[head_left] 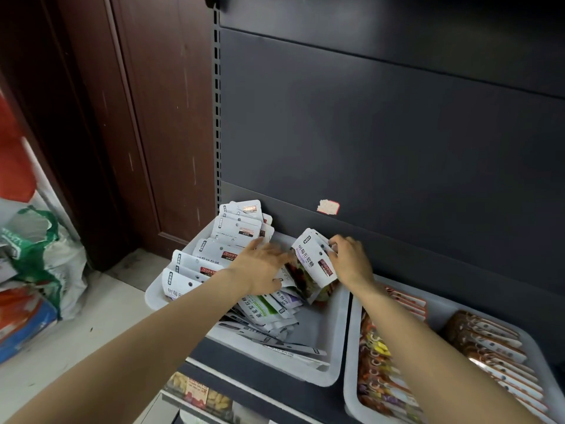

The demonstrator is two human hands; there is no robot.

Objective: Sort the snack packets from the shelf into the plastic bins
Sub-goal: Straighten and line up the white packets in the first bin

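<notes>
Our right hand (348, 258) pinches a small stack of white packets (316, 258) upright at the back of the left bin (333, 356); left hand (263, 264), fingers spread, blurred, presses loose packets (266, 313). We'd square the stack, then stand it in the row (214, 255).

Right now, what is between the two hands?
In the head view, an upright bunch of white snack packets stands between them; the right hand pinches its top, and the blurred left hand reaches toward it.
</notes>
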